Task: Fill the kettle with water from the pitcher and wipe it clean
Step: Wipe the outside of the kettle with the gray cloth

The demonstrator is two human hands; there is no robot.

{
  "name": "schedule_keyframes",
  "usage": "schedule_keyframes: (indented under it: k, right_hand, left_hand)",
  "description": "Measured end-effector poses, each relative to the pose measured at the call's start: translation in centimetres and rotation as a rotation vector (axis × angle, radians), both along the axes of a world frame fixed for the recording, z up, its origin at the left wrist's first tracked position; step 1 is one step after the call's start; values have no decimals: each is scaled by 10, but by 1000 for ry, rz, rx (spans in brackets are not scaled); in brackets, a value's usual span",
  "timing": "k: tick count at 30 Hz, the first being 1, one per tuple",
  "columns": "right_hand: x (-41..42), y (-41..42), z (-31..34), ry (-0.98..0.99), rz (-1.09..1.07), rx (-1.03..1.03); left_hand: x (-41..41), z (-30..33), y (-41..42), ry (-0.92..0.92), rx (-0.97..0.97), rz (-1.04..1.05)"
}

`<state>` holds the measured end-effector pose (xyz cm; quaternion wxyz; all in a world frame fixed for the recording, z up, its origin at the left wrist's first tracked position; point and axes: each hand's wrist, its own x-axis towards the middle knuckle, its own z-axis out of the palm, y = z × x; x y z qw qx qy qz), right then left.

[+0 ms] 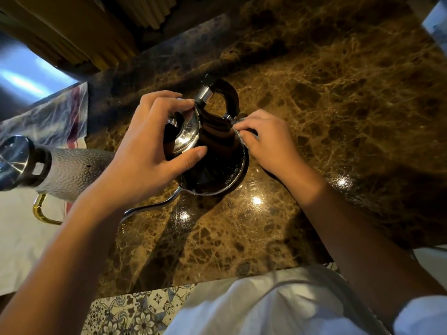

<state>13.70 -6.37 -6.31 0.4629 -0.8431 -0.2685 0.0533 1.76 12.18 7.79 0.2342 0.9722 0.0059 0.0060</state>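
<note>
A shiny steel gooseneck kettle [217, 170] with a black handle stands on the brown marble counter [338, 105]. Its thin spout [154, 206] points toward me on the left. My left hand [150, 146] rests on top of the kettle, fingers curled around its steel lid [187, 131]. My right hand [263, 139] presses a small grey cloth [244, 134] against the kettle's right side, just below the handle joint. The pitcher [70, 170], textured frosted glass with a steel top and a gold handle, stands at the left beside my left forearm.
A striped cloth [48, 117] lies at the left under and behind the pitcher. Yellow items [79, 27] sit at the back left. The counter's front edge [217, 279] is close to my body, with patterned floor tiles [135, 313] below.
</note>
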Motion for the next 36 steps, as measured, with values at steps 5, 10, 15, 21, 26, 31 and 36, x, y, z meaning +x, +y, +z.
schedule_keyframes:
  k: [5,10,15,21,26,31,36]
  right_hand:
    - [7,6,7,42,-27,-96]
    - [5,-2,22,116,-242,226]
    - [-5,11,15,173,-142,219]
    - [3,4,8,295,-84,144]
    - [0,-8,4,298,-31,73]
    - [-31,-35,-2,271,18,55]
    - [-40,-41,-7,391,2,102]
  left_hand:
    - [0,0,0,-12,-19,-1]
    - [-1,-3,-2,-30,-26,13]
    - [-2,-5,-3,-68,-49,11]
    - [-3,-9,-3,-127,-88,-11]
    - [-4,-9,-3,-127,-93,1]
    - [-2,-11,-5,-111,-92,3]
    - [-4,-9,-3,-103,-100,12]
